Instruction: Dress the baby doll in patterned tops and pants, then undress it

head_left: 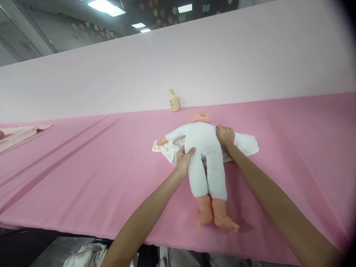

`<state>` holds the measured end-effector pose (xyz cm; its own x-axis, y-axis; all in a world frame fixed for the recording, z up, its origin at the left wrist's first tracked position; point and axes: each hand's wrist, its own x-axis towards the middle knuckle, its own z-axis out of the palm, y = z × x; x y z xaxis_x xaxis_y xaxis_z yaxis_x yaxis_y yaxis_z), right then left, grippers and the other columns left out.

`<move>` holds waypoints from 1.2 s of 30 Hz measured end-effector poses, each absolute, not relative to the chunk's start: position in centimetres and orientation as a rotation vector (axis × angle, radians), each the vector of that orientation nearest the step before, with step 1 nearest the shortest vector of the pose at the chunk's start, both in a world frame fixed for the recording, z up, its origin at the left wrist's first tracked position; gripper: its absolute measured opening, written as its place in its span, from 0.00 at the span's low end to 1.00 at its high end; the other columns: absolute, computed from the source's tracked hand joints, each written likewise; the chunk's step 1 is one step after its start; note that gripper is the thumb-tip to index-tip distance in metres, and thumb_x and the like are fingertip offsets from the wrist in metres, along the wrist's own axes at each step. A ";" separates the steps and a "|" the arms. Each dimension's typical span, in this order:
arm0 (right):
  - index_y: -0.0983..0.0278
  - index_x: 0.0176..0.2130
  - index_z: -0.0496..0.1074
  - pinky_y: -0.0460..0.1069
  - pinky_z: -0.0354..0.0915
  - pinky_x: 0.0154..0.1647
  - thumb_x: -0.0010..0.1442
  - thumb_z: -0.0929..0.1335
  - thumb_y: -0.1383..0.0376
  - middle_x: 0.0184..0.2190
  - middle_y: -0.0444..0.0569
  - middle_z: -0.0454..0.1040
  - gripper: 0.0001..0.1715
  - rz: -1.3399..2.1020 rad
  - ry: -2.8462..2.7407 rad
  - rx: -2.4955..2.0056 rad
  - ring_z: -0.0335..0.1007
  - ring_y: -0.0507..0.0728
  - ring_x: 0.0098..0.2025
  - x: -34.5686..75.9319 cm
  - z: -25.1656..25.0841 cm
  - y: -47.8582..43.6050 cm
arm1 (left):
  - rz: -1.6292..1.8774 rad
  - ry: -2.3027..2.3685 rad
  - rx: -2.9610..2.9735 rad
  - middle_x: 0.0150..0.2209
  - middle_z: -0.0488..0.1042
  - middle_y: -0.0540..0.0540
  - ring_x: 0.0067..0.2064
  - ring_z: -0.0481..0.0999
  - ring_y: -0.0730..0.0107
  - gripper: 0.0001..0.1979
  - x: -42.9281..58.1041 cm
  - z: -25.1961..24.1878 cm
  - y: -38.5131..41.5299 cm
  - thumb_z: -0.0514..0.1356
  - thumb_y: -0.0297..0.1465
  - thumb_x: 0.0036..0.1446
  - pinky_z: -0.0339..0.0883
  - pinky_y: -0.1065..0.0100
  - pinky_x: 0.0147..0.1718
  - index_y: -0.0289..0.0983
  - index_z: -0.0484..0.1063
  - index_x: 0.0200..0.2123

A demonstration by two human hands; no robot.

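Observation:
A baby doll [204, 139] with a white cloth body lies on its back, head toward the wall and bare feet toward me. My left hand [184, 159] grips its hip on the left side, thumb on top and fingers tucked underneath. At the doll's upper side on the right, my right hand [226, 136] is closed around the body or arm; that arm is hidden. A white garment [247, 144] is spread beneath the doll and sticks out on both sides. The doll's visible hand rests over the garment's left part.
A cream pump bottle [174, 101] stands beyond the doll's head, against the white wall [111, 78]. Pink cloth [91, 174] with creases covers the table. A pale cloth [19, 135] lies at the far left, with part of a skin-coloured object on it.

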<state>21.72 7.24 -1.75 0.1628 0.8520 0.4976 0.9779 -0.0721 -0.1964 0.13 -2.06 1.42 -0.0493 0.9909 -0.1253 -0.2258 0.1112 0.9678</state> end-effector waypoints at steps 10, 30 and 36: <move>0.65 0.37 0.74 0.51 0.49 0.38 0.65 0.54 0.63 0.30 0.54 0.77 0.23 -0.390 -1.697 -2.016 0.68 0.59 0.32 21.7 -1.8 7.3 | 1.251 1.080 0.903 0.30 0.78 0.46 0.28 0.76 0.67 0.18 -1.1 1.0 -2.0 0.68 0.32 0.41 0.72 0.65 0.29 0.35 0.74 0.39; 0.66 0.46 0.72 0.51 0.54 0.42 0.63 0.57 0.69 0.38 0.55 0.77 0.19 -0.226 -1.576 -1.948 0.69 0.60 0.41 22.5 -2.7 8.1 | 1.434 1.135 0.770 0.34 0.77 0.45 0.33 0.78 0.64 0.16 -7.1 1.8 0.5 0.68 0.31 0.43 0.74 0.61 0.35 0.36 0.72 0.38; 0.66 0.44 0.72 0.52 0.56 0.42 0.59 0.59 0.71 0.40 0.54 0.76 0.17 -0.083 -1.591 -2.003 0.69 0.60 0.40 23.1 -3.1 8.4 | 1.422 1.175 0.947 0.35 0.77 0.41 0.40 0.77 0.55 0.20 -8.0 2.7 0.4 0.67 0.37 0.47 0.72 0.58 0.38 0.35 0.70 0.42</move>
<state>23.10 8.40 -3.14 0.2891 0.8748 0.3887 0.9107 -0.1261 -0.3935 -8.00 0.36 2.75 -0.1730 0.9844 -0.0324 -0.2172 -0.0061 0.9761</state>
